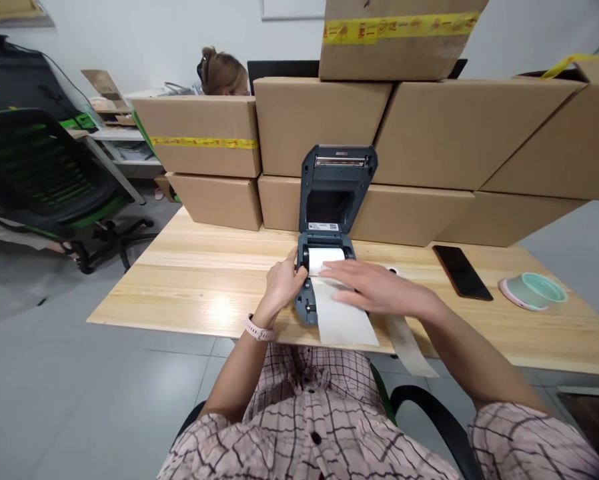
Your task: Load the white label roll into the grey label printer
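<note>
A dark grey label printer (303, 313) stands on the wooden table in front of me, its lid (337, 180) raised. Inside it sits a white label roll (324, 255), with a strip of label paper (344, 327) running out over the front toward the table edge. My left hand (283, 283) grips the printer's left side, thumb on the inner rim and fingers along the outside. Across the paper, just below the roll, lies my right hand (374, 287) with its fingers stretched out flat. Under my right wrist another pale strip (409, 347) hangs over the table edge.
Stacked cardboard boxes (324, 127) line the back of the wooden table (194, 280). A black phone (462, 272) and a green bowl (537, 290) are to the right. An office chair (34, 173) stands at left. Another person's head (223, 72) shows behind the boxes.
</note>
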